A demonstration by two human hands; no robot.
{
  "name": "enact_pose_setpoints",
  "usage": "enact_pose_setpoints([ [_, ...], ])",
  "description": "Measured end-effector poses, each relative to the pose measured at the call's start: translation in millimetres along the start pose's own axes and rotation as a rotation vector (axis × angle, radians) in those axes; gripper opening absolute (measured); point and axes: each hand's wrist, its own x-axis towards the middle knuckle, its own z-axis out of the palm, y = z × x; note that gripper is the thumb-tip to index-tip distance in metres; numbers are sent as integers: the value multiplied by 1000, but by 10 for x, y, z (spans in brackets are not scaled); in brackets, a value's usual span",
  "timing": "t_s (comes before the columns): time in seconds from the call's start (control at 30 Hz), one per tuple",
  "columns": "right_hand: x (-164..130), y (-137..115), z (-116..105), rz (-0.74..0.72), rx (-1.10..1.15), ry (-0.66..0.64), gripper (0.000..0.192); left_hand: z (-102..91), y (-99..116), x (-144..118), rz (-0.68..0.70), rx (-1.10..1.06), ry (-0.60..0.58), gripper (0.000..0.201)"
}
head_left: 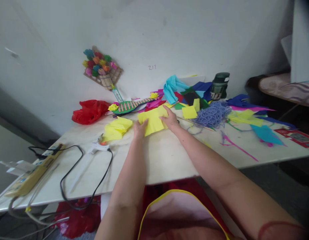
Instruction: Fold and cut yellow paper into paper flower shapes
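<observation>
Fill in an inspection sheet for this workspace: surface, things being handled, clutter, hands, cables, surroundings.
Surface: pale table, loaded mostly along the wall side.
Things being handled: one yellow sheet, creased.
Clutter: red bag, turquoise paper, bottle, tangled blue strips, crumpled yellow paper.
Hands: left hand and right hand hold the sheet at opposite sides.
Cables: black cable loops past the front edge, between white tool and power strip.
Surroundings: paper flowers against the wall.

Yellow paper (153, 120) in the fingers (168, 111)
</observation>
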Motion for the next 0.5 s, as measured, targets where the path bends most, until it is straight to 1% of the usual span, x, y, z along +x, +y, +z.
enact_pose_setpoints([
  [0.07,5,10,-2,64,48,11,73,1,11,-9,0,8,3,33],
  [0.1,9,18,-2,104,83,5,78,1,17,-15,2,12,6,33],
  [0.17,19,34,-3,174,146,-15,82,0,32,-28,10,16,-1,32],
  [0.23,26,47,-3,211,173,-24,81,-10,47,-35,7,32,-9,32],
  [0.3,24,60,5,224,152,-27,78,-37,57,-27,-2,69,-4,31],
  [0.4,-1,93,35,218,71,-49,73,-117,54,19,-11,178,20,29],
  [0.5,-40,133,78,211,-71,-93,68,-204,39,77,-51,333,87,23],
])
